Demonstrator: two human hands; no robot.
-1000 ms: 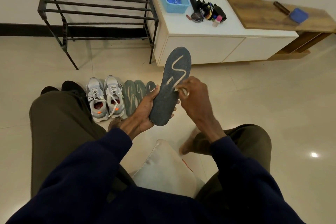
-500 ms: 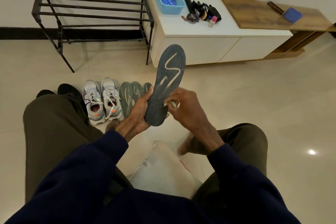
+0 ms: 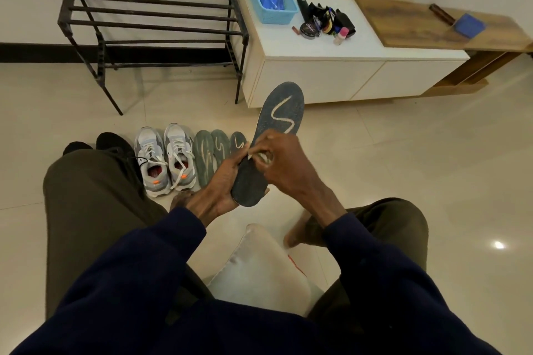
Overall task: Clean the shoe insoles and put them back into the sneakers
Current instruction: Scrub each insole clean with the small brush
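Observation:
I hold a dark grey insole (image 3: 281, 112) with a pale S mark, toe end up, in front of me. My left hand (image 3: 222, 181) grips its heel end from behind. My right hand (image 3: 284, 164) pinches a small white wipe (image 3: 257, 156) against the insole's middle. On the floor stand two grey sneakers (image 3: 165, 158) with white laces and orange insides. Three more insoles (image 3: 215, 150) lie side by side just right of the sneakers, the rightmost partly hidden by my hands.
Black shoes (image 3: 111, 141) sit left of the sneakers, partly behind my knee. A black metal shoe rack (image 3: 150, 20) stands by the wall. A white cabinet (image 3: 317, 72) carries a blue basket (image 3: 271, 0) and polish items (image 3: 323, 23). A cushion (image 3: 259, 271) lies between my legs.
My right hand with the wipe has slid across the insole's middle, first down toward the heel, then back up. The left hand keeps its grip on the heel end.

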